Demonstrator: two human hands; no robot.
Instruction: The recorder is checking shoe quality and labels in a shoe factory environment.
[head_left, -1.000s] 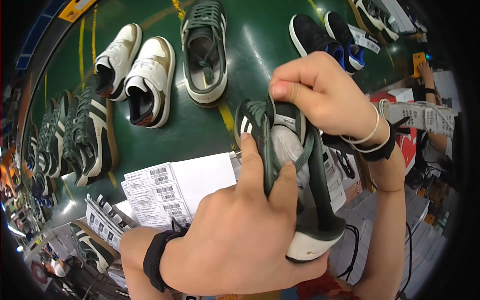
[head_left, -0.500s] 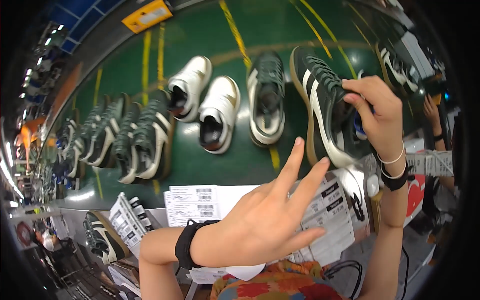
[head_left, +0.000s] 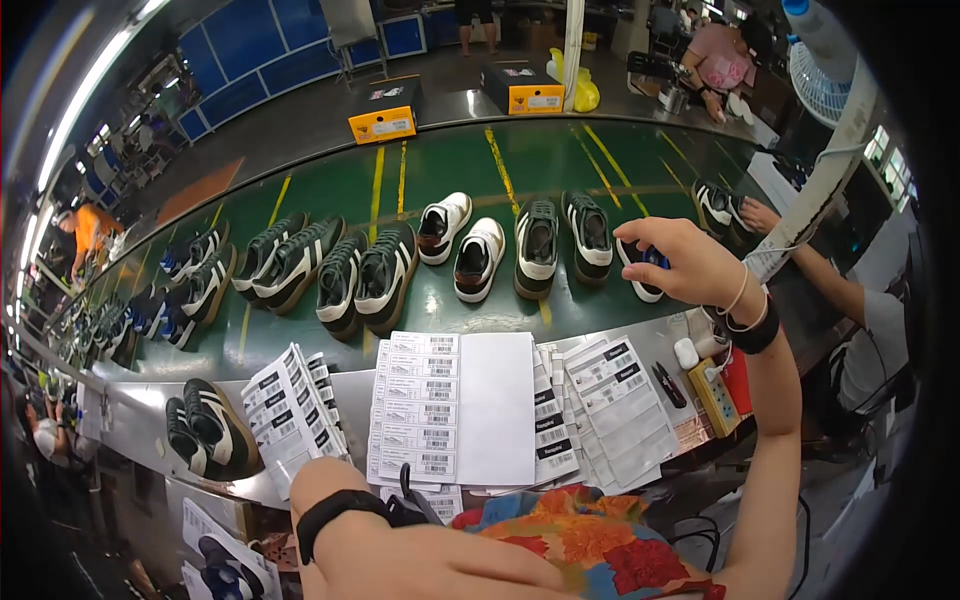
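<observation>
Black sneaker with blue lining [head_left: 654, 255]: right of the frame's centre, on the green belt [head_left: 430, 310], partly hidden beneath the right hand.
Right hand [head_left: 676, 262]: arched over that shoe, thumb and forefinger parted, nothing seen gripped between them; contact with the shoe, impossible to tell.
Left hand [head_left: 450, 565]: at the lower edge, back upward, blurred and cut off, near bright patterned fabric [head_left: 610, 540]; nothing seen held, closure of fingers unclear.
Progress: two dark green sneakers [head_left: 537, 270], just left of the black one, upright side by side and free of both hands, so judged as set down; anything left to do, not shown.
Neighbours on the belt: white sneakers [head_left: 480, 262] at centre; more green-striped pairs [head_left: 388, 270] toward the left.
Below the belt: printed label sheets [head_left: 497, 410] at lower centre; cutters [head_left: 668, 385] to their right.
</observation>
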